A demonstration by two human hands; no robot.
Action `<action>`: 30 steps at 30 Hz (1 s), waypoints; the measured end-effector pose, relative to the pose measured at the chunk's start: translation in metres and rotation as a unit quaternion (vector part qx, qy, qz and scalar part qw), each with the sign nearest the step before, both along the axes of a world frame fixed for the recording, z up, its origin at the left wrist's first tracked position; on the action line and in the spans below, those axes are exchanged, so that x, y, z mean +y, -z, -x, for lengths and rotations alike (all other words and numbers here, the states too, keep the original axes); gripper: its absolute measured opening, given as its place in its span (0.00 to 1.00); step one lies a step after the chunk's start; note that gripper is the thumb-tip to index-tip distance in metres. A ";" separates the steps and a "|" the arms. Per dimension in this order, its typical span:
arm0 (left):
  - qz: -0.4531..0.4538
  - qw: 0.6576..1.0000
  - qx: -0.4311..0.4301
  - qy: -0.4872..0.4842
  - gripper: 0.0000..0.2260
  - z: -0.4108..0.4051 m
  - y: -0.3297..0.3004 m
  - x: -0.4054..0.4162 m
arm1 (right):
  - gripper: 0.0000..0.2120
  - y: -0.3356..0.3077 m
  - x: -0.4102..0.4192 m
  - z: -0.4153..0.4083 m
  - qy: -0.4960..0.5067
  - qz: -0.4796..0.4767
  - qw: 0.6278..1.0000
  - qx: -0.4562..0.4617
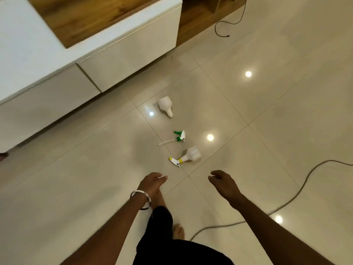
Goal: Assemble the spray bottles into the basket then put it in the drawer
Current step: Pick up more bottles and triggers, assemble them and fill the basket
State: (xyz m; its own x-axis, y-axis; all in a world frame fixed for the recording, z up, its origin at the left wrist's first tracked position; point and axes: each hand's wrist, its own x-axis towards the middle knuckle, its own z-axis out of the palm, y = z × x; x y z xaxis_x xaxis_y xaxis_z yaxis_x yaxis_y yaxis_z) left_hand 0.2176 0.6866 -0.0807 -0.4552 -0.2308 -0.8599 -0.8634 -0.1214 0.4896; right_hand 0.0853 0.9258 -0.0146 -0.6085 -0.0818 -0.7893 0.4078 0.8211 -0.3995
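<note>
On the glossy tiled floor lies a white bottle without a head [165, 105], neck pointing toward me. Below it rests a loose green-and-white spray head [179, 136] with its thin tube trailing left. Nearer to me lies a white bottle with a yellow-and-white spray head fitted [188, 156], on its side. My left hand [152, 182], with a metal bangle on the wrist, hovers empty just below these, fingers loosely curled. My right hand [222, 181] hangs to the right, also empty with fingers apart. No basket is in view.
A low white cabinet with drawer fronts [131, 52] and a wooden top runs along the upper left. A grey cable [298, 194] snakes across the floor at right, a black cable [227, 25] at the top. My bare feet and dark trousers are below.
</note>
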 end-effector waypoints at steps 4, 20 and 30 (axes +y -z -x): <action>-0.010 0.999 -0.017 -0.035 0.12 0.028 0.078 0.009 | 0.17 0.081 -0.007 0.035 -0.018 -0.021 1.000 0.005; 0.098 0.994 0.046 -0.016 0.12 0.149 0.355 0.056 | 0.42 0.403 -0.007 0.056 -0.099 0.002 0.973 0.207; 0.305 0.939 0.024 -0.155 0.11 0.103 0.390 0.025 | 0.46 0.444 -0.005 0.098 -0.049 0.100 0.975 0.191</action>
State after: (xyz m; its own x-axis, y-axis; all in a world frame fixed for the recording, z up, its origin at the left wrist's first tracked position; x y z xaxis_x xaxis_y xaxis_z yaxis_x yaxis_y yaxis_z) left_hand 0.1151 0.7120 -0.4705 -0.3208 -0.8015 -0.5047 -0.8077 -0.0468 0.5877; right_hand -0.0124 0.9212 -0.4587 -0.8367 -0.2832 -0.4687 0.1215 0.7386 -0.6632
